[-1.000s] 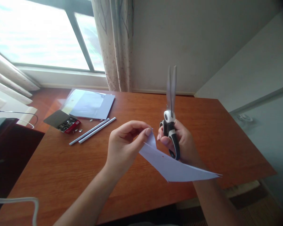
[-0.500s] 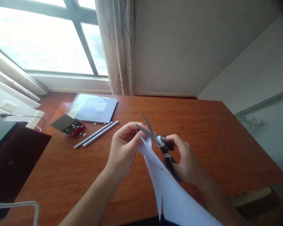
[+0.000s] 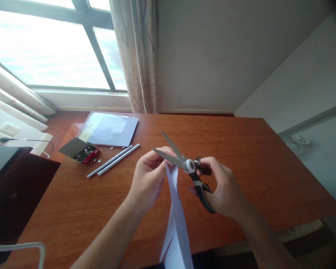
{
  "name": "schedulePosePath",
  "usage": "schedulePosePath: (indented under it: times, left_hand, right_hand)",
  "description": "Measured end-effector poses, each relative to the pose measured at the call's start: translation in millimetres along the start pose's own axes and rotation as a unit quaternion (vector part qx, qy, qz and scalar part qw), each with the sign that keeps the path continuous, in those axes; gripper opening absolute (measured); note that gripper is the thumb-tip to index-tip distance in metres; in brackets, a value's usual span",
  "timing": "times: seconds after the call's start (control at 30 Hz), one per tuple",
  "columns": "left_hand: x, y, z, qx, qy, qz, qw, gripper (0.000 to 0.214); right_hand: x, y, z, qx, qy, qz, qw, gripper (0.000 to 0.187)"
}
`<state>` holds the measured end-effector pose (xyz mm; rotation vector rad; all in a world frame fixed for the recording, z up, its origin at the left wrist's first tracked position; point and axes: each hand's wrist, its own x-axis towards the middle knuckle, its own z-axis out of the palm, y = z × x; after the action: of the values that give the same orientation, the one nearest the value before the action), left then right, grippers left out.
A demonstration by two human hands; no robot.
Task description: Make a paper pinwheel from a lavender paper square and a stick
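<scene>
My left hand point(image 3: 148, 177) pinches the top edge of a folded sheet of pale lilac paper point(image 3: 177, 220), which hangs down toward me over the table's front edge. My right hand point(image 3: 222, 186) grips the black-and-white handles of a pair of scissors point(image 3: 184, 164). The blades are spread apart and point left and away, with the top of the paper between them, right beside my left fingertips.
The brown wooden table point(image 3: 254, 157) holds a stack of lilac sheets in a clear sleeve point(image 3: 110, 129), an open box of metal pins point(image 3: 82, 151) with a few spilled beside it, and two thin white sticks point(image 3: 113, 160). A window and curtain stand behind.
The scissors swung from pointing straight up to lying level with blades apart at the paper's top. The paper turned from flat and sideways to hanging downward.
</scene>
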<state>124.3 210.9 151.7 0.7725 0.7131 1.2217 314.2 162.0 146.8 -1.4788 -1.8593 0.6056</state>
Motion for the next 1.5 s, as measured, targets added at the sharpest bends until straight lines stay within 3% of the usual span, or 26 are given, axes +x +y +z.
schedulePosePath:
  times: [0.37, 0.6, 0.87, 1.17, 1.3, 1.5]
  left_hand:
    - [0.7, 0.6, -1.7, 0.018, -0.012, 0.001, 1.0, 0.023]
    - [1.2, -2.7, -3.9, 0.009, -0.04, 0.0, 0.999, 0.027]
    - [0.3, -4.5, -5.0, 0.007, -0.035, -0.012, 0.999, 0.029]
    - [2.3, -3.0, -4.3, -0.003, -0.035, 0.024, 0.999, 0.022]
    - [2.3, -4.6, -4.9, -0.005, -0.027, 0.039, 0.999, 0.019]
    - [0.4, -7.9, -5.9, 0.017, -0.015, 0.045, 0.999, 0.009]
  right_hand:
    - [1.1, -4.1, -7.1, -0.088, 0.034, -0.062, 0.994, 0.042]
    - [0.5, -1.8, -6.7, -0.114, 0.055, -0.066, 0.99, 0.038]
    - [-0.2, 0.7, -8.7, -0.108, 0.048, -0.062, 0.991, 0.034]
    - [-1.8, 5.0, -10.8, 0.056, -0.002, 0.075, 0.996, 0.037]
    - [0.1, 4.5, -9.7, 0.161, -0.035, 0.114, 0.98, 0.037]
    - [11.5, -2.9, -6.1, 0.27, -0.017, 0.136, 0.953, 0.042]
